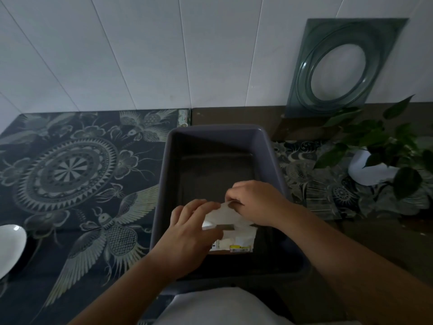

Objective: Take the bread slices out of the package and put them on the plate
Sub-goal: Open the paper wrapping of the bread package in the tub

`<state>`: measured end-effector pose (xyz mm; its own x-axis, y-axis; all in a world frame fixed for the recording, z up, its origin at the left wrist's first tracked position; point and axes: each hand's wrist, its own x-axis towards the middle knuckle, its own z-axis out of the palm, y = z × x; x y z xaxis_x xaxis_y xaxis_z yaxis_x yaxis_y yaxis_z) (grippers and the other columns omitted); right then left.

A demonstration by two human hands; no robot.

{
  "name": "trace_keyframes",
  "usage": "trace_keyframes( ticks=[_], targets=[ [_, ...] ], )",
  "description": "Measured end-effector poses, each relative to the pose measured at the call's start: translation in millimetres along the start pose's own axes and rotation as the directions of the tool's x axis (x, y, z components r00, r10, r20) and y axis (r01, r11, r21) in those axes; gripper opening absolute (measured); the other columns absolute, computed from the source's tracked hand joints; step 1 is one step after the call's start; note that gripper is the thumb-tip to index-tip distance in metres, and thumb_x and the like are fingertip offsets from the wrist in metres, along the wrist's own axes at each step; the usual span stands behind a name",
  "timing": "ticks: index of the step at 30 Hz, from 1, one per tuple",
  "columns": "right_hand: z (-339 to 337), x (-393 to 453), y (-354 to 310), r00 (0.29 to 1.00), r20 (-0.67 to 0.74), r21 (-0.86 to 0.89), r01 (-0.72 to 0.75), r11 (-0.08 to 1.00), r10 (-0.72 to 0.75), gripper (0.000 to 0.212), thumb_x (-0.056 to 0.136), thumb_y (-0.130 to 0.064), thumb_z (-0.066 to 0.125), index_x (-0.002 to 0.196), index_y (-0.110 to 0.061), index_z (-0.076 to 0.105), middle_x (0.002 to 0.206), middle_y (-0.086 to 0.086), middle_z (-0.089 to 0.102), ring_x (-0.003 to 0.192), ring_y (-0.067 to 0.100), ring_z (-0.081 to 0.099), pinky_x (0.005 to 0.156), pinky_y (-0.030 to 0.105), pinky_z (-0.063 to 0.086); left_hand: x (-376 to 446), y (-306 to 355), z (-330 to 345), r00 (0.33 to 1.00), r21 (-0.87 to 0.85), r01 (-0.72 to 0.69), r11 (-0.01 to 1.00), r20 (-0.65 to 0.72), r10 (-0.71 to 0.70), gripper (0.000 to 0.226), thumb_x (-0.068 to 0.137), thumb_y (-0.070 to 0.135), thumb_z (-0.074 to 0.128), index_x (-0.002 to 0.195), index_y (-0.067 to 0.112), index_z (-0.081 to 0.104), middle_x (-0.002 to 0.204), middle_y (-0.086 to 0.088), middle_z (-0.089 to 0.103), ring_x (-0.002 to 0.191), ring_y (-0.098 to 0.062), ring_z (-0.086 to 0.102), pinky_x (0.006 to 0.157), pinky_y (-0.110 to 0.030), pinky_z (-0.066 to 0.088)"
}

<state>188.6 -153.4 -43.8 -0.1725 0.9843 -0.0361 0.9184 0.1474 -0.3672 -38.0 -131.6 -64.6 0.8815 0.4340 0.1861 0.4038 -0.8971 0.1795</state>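
A white bread package [236, 234] with a yellow label is held over the near part of a grey plastic bin [164, 165]. My left hand [187, 228] grips its left side. My right hand [255, 201] pinches the package's top edge from the right. The bread slices inside are hidden by the wrapper. A white plate [10, 245] lies at the far left edge of the table, partly cut off by the frame.
The table has a dark patterned glass top [75, 174]. A potted green plant [379, 158] in a white pot stands at the right. A square glass dish [339, 64] leans against the white wall behind it.
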Motion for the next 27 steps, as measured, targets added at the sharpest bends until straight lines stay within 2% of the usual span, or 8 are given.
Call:
trace_keyframes(
  ticks=[7, 10, 15, 17, 19, 21, 24, 27],
  targets=[
    [-7, 13, 4, 0.989, -0.148, -0.1, -0.04, 0.994, 0.025, 0.014, 0.089, -0.025, 0.056, 0.076, -0.028, 0.059, 0.073, -0.009, 0.056, 0.066, 0.007, 0.052, 0.056, 0.027, 0.04, -20, 7, 2, 0.998, -0.003, -0.069, 0.998, -0.009, 0.069, 0.013, 0.087, 0.035, 0.056, 0.1, 0.036, 0.057, 0.137, 0.0, 0.043, 0.135, -0.033, 0.033, 0.091, -0.05, 0.035],
    [-11, 18, 6, 0.984, -0.178, -0.156, -0.045, 0.987, 0.016, 0.014, 0.088, -0.025, 0.058, 0.075, -0.028, 0.059, 0.071, -0.008, 0.056, 0.066, 0.01, 0.051, 0.057, 0.028, 0.034, -23, 11, 1, 0.998, -0.007, -0.062, 0.998, -0.006, 0.062, 0.015, 0.082, 0.033, 0.061, 0.096, 0.036, 0.056, 0.126, 0.005, 0.051, 0.13, -0.028, 0.038, 0.088, -0.059, 0.039],
    [-13, 21, 2, 0.978, -0.208, -0.215, -0.037, 0.976, -0.009, 0.014, 0.087, -0.022, 0.06, 0.075, -0.027, 0.059, 0.07, -0.007, 0.057, 0.068, 0.015, 0.054, 0.058, 0.031, 0.036, -22, 18, -3, 0.998, 0.026, 0.026, 0.999, 0.05, -0.027, 0.031, 0.072, 0.03, 0.077, 0.092, 0.037, 0.055, 0.124, 0.002, 0.056, 0.13, -0.029, 0.035, 0.093, -0.067, 0.034],
    [-13, 19, -2, 0.974, -0.228, -0.207, -0.043, 0.977, -0.005, 0.008, 0.084, -0.022, 0.066, 0.087, -0.028, 0.061, 0.082, -0.006, 0.063, 0.078, 0.015, 0.059, 0.063, 0.03, 0.041, -20, 18, -5, 0.996, 0.017, 0.073, 0.997, 0.055, -0.074, 0.028, 0.074, 0.028, 0.074, 0.093, 0.036, 0.055, 0.127, 0.001, 0.056, 0.134, -0.031, 0.028, 0.096, -0.069, 0.029],
    [-11, 15, -7, 0.965, -0.262, -0.206, -0.044, 0.978, -0.012, 0.036, 0.078, -0.022, 0.074, 0.11, -0.026, 0.058, 0.102, -0.003, 0.064, 0.091, 0.016, 0.059, 0.071, 0.03, 0.046, -17, 18, -6, 0.994, 0.01, 0.104, 0.994, 0.039, -0.105, 0.026, 0.076, 0.026, 0.07, 0.096, 0.033, 0.055, 0.127, 0.002, 0.059, 0.135, -0.03, 0.026, 0.096, -0.071, 0.029],
    [-8, 6, -18, 0.956, -0.279, -0.224, 0.033, 0.974, -0.097, 0.044, 0.075, -0.023, 0.072, 0.115, -0.025, 0.054, 0.107, -0.002, 0.059, 0.094, 0.016, 0.053, 0.074, 0.029, 0.046, -13, 17, -7, 0.993, 0.027, 0.118, 0.993, 0.02, -0.119, 0.031, 0.073, 0.024, 0.073, 0.099, 0.029, 0.056, 0.123, 0.003, 0.063, 0.133, -0.028, 0.03, 0.094, -0.071, 0.032],
    [-2, -12, -33, 0.944, -0.154, -0.199, 0.261, 0.945, -0.293, 0.02, 0.081, -0.021, 0.056, 0.101, -0.021, 0.06, 0.093, -0.001, 0.061, 0.082, 0.016, 0.053, 0.067, 0.032, 0.049, -7, 14, -11, 0.99, 0.06, 0.138, 0.989, 0.009, -0.139, 0.047, 0.064, 0.025, 0.08, 0.106, 0.026, 0.06, 0.116, 0.008, 0.066, 0.127, -0.026, 0.037, 0.094, -0.07, 0.034],
    [-1, -22, -32, 0.954, 0.028, -0.206, 0.298, 0.932, -0.299, 0.01, 0.082, -0.022, 0.065, 0.091, -0.019, 0.063, 0.084, 0.002, 0.068, 0.078, 0.02, 0.064, 0.066, 0.036, 0.053, -4, 9, -14, 0.985, 0.109, 0.165, 0.98, 0.035, -0.17, 0.054, 0.06, 0.029, 0.085, 0.109, 0.027, 0.064, 0.111, 0.008, 0.068, 0.122, -0.024, 0.039, 0.096, -0.068, 0.033]
  ],
)
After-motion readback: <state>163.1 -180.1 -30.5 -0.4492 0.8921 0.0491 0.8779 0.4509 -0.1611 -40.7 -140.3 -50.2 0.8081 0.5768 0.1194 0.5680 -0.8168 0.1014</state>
